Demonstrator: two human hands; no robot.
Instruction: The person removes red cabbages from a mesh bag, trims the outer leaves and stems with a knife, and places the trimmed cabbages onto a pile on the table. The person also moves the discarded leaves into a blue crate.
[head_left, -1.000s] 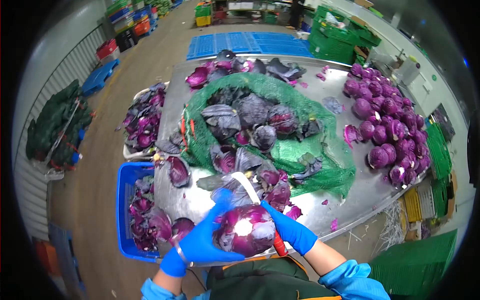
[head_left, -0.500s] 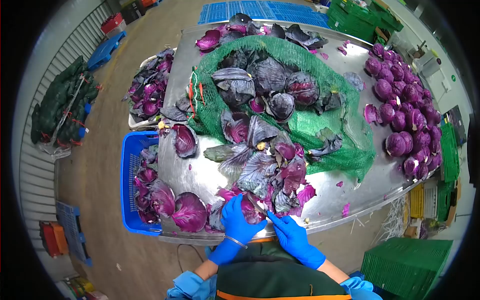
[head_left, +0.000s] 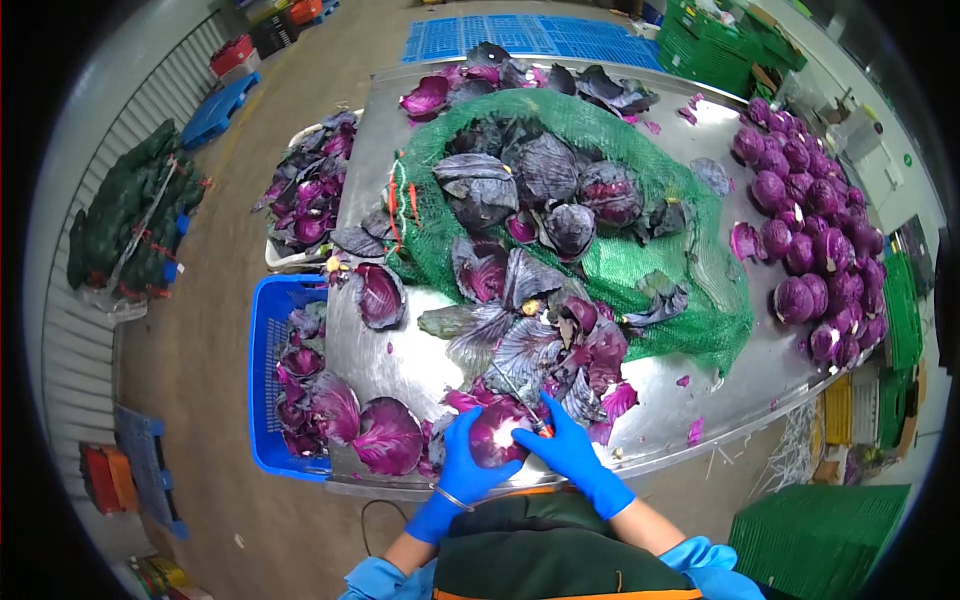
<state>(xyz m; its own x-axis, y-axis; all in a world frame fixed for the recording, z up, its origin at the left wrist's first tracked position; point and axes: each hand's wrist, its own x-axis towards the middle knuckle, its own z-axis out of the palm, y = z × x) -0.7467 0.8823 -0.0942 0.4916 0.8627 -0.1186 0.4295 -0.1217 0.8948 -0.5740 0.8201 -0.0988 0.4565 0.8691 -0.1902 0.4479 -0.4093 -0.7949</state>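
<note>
My left hand (head_left: 466, 462), in a blue glove, is wrapped round the left side of a red cabbage (head_left: 492, 436) at the table's near edge. The cabbage's pale cut stem end faces up. Closed round a knife (head_left: 545, 431) is my gloved right hand (head_left: 568, 452), its thumb against the cabbage. The thin blade points away over loose leaves, and the fingers cover most of the handle. Just beyond lie peeled cabbage leaves (head_left: 527, 345). Farther back, untrimmed dark cabbages (head_left: 546, 168) sit in an opened green net bag (head_left: 640, 330).
Trimmed red cabbages (head_left: 800, 190) are piled along the right of the metal table (head_left: 400, 345). At its left stand a blue basket (head_left: 262, 375) and a white bin (head_left: 290, 262), both holding leaves. A green crate (head_left: 815, 535) is on the floor at right.
The cabbage has been turned so that its pale stem end shows. My right hand has moved in against it, and the knife blade now points away over the leaves. The view has shifted slightly.
</note>
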